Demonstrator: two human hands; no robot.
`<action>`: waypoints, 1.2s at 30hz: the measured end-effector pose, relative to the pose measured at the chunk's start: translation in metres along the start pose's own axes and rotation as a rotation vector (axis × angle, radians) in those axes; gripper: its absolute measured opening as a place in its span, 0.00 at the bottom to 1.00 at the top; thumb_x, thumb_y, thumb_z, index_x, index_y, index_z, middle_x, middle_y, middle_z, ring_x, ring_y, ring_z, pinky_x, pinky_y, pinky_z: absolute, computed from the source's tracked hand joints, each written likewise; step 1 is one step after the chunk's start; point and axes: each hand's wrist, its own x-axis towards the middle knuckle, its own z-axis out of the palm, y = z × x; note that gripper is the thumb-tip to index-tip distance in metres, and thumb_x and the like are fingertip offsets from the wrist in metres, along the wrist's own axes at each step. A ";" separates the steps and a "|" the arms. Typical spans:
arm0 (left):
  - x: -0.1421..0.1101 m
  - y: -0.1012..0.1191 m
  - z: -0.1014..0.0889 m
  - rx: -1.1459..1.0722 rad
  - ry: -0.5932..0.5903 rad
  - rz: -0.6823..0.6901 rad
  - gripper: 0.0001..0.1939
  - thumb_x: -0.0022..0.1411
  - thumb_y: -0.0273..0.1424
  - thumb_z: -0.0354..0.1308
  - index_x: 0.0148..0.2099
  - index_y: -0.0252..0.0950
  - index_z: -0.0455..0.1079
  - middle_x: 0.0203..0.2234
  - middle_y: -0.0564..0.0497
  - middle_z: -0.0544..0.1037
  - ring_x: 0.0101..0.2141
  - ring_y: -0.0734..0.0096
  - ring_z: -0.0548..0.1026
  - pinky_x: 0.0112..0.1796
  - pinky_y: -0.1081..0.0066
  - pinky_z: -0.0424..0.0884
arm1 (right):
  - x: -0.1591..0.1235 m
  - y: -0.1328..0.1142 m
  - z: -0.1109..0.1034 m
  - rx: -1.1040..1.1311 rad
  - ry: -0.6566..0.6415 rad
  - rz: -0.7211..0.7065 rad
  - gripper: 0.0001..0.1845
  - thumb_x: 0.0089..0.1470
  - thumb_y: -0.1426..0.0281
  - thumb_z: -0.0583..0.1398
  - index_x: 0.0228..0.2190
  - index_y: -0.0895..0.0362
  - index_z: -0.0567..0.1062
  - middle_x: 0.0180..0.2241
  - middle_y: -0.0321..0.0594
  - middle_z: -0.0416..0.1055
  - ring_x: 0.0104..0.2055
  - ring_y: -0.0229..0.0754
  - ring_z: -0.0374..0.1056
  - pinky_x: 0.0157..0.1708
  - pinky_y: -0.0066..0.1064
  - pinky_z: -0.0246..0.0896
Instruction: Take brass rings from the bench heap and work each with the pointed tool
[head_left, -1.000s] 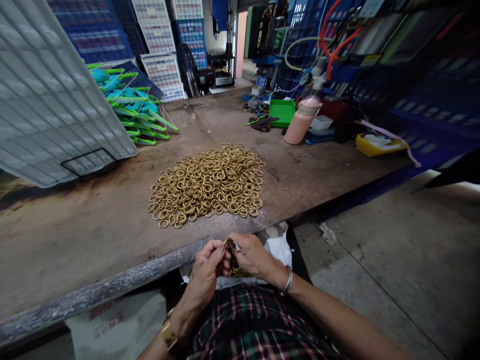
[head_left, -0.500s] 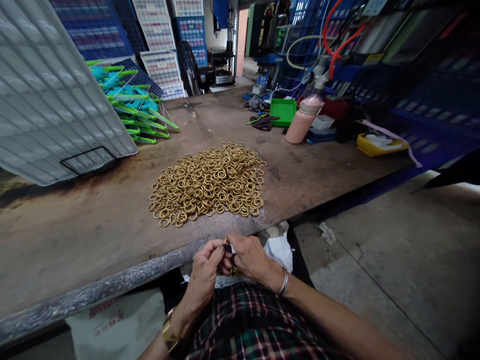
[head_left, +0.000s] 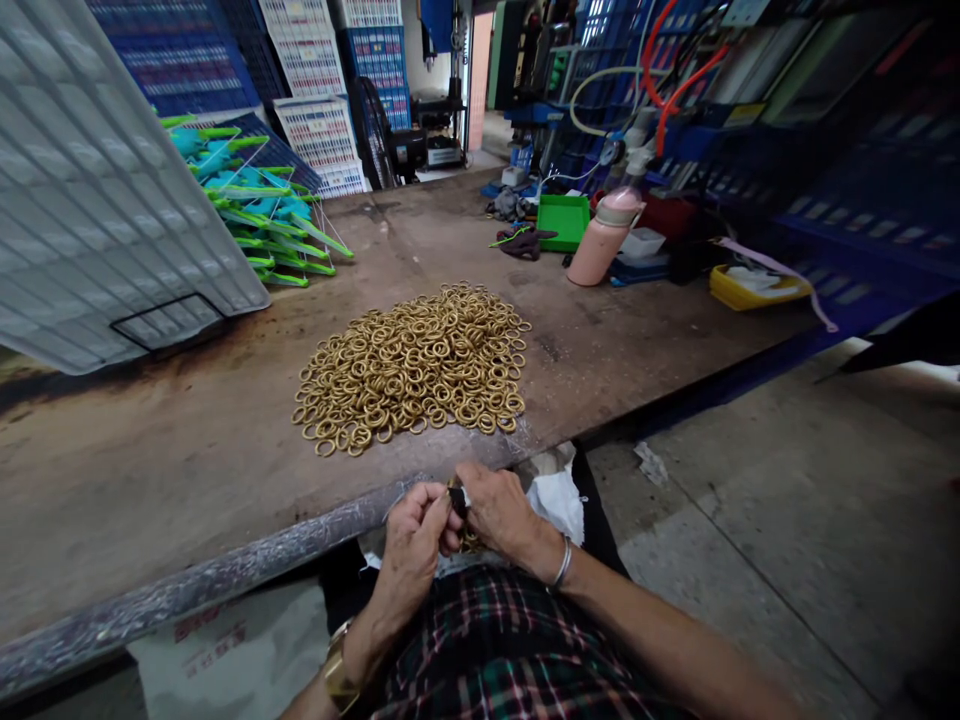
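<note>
Just in front of the table's front edge, my two hands meet over the lap. My left hand (head_left: 416, 525) is closed in a pinch, with a small black piece (head_left: 457, 500) at its thumb and fingertips. Beside it, my right hand (head_left: 499, 505) is closed too, its fingers bent against the same spot; what they grip is mostly hidden. A bit of gold-coloured metal shows between the fingertips, perhaps a ring. Below the hands, more gold rings (head_left: 471, 542) lie in the lap. A large heap of gold metal rings (head_left: 420, 360) is spread on the table beyond.
On the table (head_left: 187, 450), a grey-white plastic crate (head_left: 127, 200) stands at left near green and turquoise plastic pieces (head_left: 277, 225). Farther right are a green tray (head_left: 562, 222), a pink bottle (head_left: 600, 245) and a yellow container (head_left: 757, 288). White cloth (head_left: 556, 505) hangs beside the lap.
Both hands stay together at nearly the same place. The black piece shows slightly more between the fingers, and the gold bit above it less. The view has shifted a little.
</note>
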 end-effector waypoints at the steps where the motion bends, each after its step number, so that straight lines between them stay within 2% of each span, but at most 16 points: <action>1: -0.003 0.002 0.001 0.010 -0.031 0.000 0.15 0.54 0.41 0.55 0.28 0.33 0.64 0.17 0.55 0.68 0.16 0.79 0.65 0.19 0.77 0.60 | 0.002 0.003 -0.001 0.000 0.009 0.023 0.10 0.52 0.74 0.50 0.37 0.58 0.66 0.33 0.45 0.72 0.32 0.42 0.68 0.28 0.29 0.53; 6: -0.013 -0.002 0.004 -0.040 -0.268 -0.055 0.14 0.56 0.40 0.54 0.29 0.33 0.66 0.20 0.53 0.71 0.18 0.78 0.67 0.22 0.76 0.63 | 0.014 0.028 -0.008 0.003 0.154 0.144 0.13 0.48 0.80 0.49 0.36 0.59 0.66 0.34 0.44 0.72 0.35 0.41 0.68 0.31 0.28 0.52; 9: -0.005 -0.012 0.002 -0.218 -0.248 -0.093 0.13 0.56 0.40 0.54 0.30 0.33 0.66 0.25 0.50 0.73 0.23 0.76 0.70 0.22 0.76 0.65 | 0.021 0.042 -0.013 0.014 0.274 0.165 0.12 0.50 0.77 0.49 0.38 0.58 0.65 0.37 0.43 0.71 0.37 0.42 0.67 0.31 0.28 0.52; 12: 0.003 -0.018 0.000 -0.338 -0.201 -0.141 0.13 0.54 0.38 0.57 0.28 0.32 0.64 0.30 0.46 0.74 0.27 0.73 0.72 0.21 0.76 0.65 | 0.028 0.048 -0.016 -0.007 0.303 0.225 0.14 0.53 0.72 0.50 0.43 0.57 0.62 0.39 0.43 0.71 0.38 0.42 0.67 0.31 0.28 0.52; 16: 0.006 -0.017 -0.002 -0.473 -0.181 -0.205 0.11 0.52 0.35 0.59 0.27 0.33 0.63 0.27 0.47 0.74 0.24 0.73 0.71 0.19 0.77 0.64 | 0.035 0.047 -0.017 -0.061 0.262 0.267 0.12 0.53 0.73 0.50 0.41 0.55 0.64 0.39 0.41 0.71 0.36 0.42 0.68 0.30 0.28 0.51; 20: 0.010 -0.014 -0.006 -0.611 -0.220 -0.273 0.09 0.52 0.33 0.58 0.33 0.33 0.66 0.23 0.50 0.72 0.21 0.76 0.69 0.17 0.78 0.63 | 0.038 0.049 -0.014 -0.055 0.321 0.236 0.12 0.51 0.75 0.50 0.39 0.54 0.65 0.37 0.38 0.71 0.35 0.41 0.67 0.28 0.29 0.49; 23: 0.014 -0.012 -0.008 -0.697 -0.222 -0.334 0.11 0.50 0.35 0.59 0.26 0.32 0.65 0.22 0.51 0.71 0.21 0.77 0.68 0.18 0.78 0.63 | 0.038 0.051 -0.013 -0.027 0.352 0.216 0.12 0.50 0.76 0.49 0.37 0.55 0.66 0.36 0.39 0.71 0.35 0.41 0.67 0.29 0.28 0.48; 26: 0.019 -0.009 -0.008 -0.639 -0.157 -0.297 0.14 0.49 0.36 0.60 0.22 0.32 0.61 0.24 0.51 0.71 0.22 0.76 0.68 0.18 0.78 0.63 | 0.035 0.051 -0.014 0.035 0.395 0.150 0.12 0.49 0.78 0.49 0.35 0.56 0.66 0.35 0.40 0.71 0.35 0.40 0.66 0.30 0.28 0.49; 30: 0.026 -0.004 -0.006 -0.373 -0.034 -0.113 0.14 0.49 0.40 0.60 0.31 0.34 0.64 0.19 0.56 0.68 0.18 0.80 0.64 0.14 0.80 0.57 | 0.027 0.043 -0.011 0.162 0.415 -0.101 0.11 0.46 0.79 0.50 0.33 0.56 0.66 0.31 0.38 0.70 0.33 0.39 0.64 0.31 0.26 0.50; 33: 0.031 -0.004 -0.008 -0.183 -0.013 -0.041 0.17 0.50 0.44 0.57 0.35 0.36 0.64 0.15 0.60 0.63 0.13 0.83 0.57 0.13 0.81 0.51 | 0.023 0.031 -0.006 0.245 0.393 -0.266 0.12 0.44 0.80 0.51 0.33 0.56 0.66 0.29 0.38 0.69 0.32 0.38 0.64 0.30 0.26 0.51; 36: 0.034 -0.006 -0.011 -0.088 0.006 0.000 0.17 0.50 0.44 0.57 0.31 0.35 0.63 0.13 0.62 0.60 0.12 0.85 0.55 0.13 0.81 0.51 | 0.023 0.020 -0.003 0.359 0.370 -0.320 0.08 0.47 0.77 0.51 0.32 0.56 0.66 0.27 0.37 0.68 0.30 0.37 0.63 0.30 0.26 0.52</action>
